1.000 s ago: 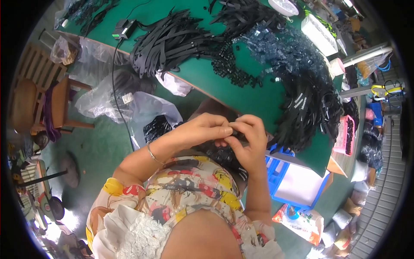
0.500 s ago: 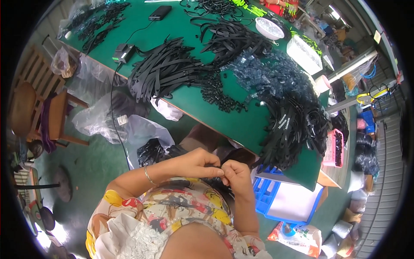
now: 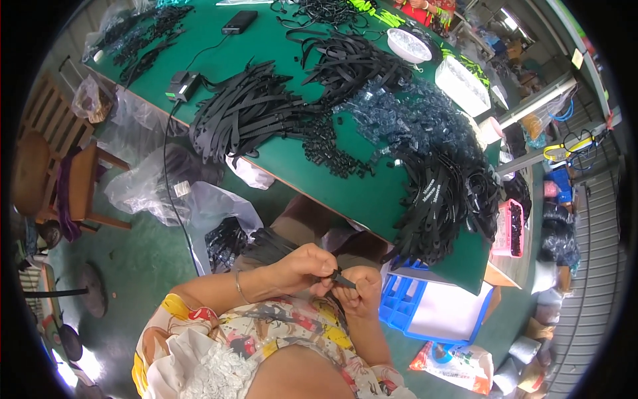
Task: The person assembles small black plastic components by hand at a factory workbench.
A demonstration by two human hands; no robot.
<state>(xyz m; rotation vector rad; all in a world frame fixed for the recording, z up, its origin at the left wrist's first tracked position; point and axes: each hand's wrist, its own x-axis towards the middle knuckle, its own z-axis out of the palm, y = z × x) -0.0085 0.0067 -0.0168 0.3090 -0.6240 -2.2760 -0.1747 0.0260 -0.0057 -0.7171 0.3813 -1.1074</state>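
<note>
Both of my hands are close together in front of my body, below the near edge of the green table (image 3: pixel 371 199). Between them runs a short stretch of black strap (image 3: pixel 343 280). The fingers of my left hand (image 3: pixel 306 265) pinch its upper end, where a small dark piece partly shows. My right hand (image 3: pixel 361 291) is closed around the lower part. More black straps (image 3: pixel 269 245) lie across my lap beside the left forearm. On the table are a fanned pile of black straps (image 3: pixel 242 110), small black plastic pieces (image 3: pixel 329 147) and translucent dark plastic pieces (image 3: pixel 415 116).
Printed black straps (image 3: pixel 432 209) hang over the table's right part. Beyond are a white bowl (image 3: pixel 407 48), a white box (image 3: pixel 463 85) and a pink basket (image 3: pixel 510 227). A blue tray (image 3: pixel 446 312) sits below. A cable (image 3: pixel 166 149) drops past plastic bags; another person (image 3: pixel 432 8) stands far off.
My hands have moved slightly down and turned, so the black strap between them now shows. The left fingers have shifted onto its upper end. The whole view has moved a little.
</note>
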